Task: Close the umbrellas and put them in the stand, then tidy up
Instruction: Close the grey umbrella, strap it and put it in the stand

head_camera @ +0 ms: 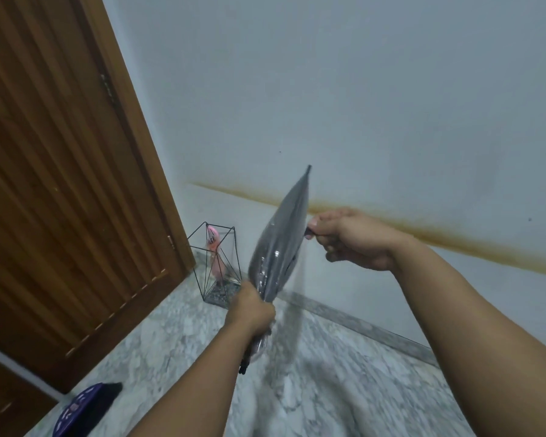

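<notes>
At frame centre, the left hand (251, 305) grips a folded grey umbrella (279, 244) pointing up; the right hand (348, 239) pinches its strap. The wire stand (214, 263) holding a pink umbrella (216, 247) sits left of it

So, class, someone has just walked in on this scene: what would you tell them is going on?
A person holds a closed grey umbrella tip-up. The left hand grips it near the handle end, while the right hand pinches what looks like its wrap strap. A wire stand by the wooden door already holds a pink umbrella. Another dark, patterned umbrella lies on the floor.
</notes>
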